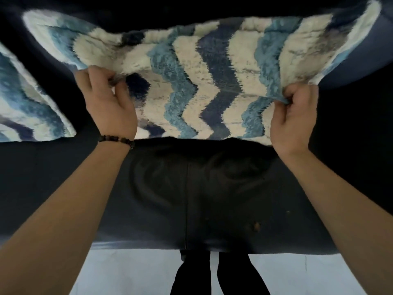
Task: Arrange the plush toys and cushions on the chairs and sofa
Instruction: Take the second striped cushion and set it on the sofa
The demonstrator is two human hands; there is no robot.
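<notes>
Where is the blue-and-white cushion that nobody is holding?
The loose cushion lies at the far left of the head view on the dark sofa, just left of the left hand, which grips a matching cushion.

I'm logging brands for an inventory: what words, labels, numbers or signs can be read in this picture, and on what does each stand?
None: no text can be read anywhere in the view.
zigzag cushion, gripped by the left hand and right hand: pattern only, no tag visible.
second cushion: pattern only.
sofa: plain dark surface.
bead bracelet: no lettering visible.
</notes>
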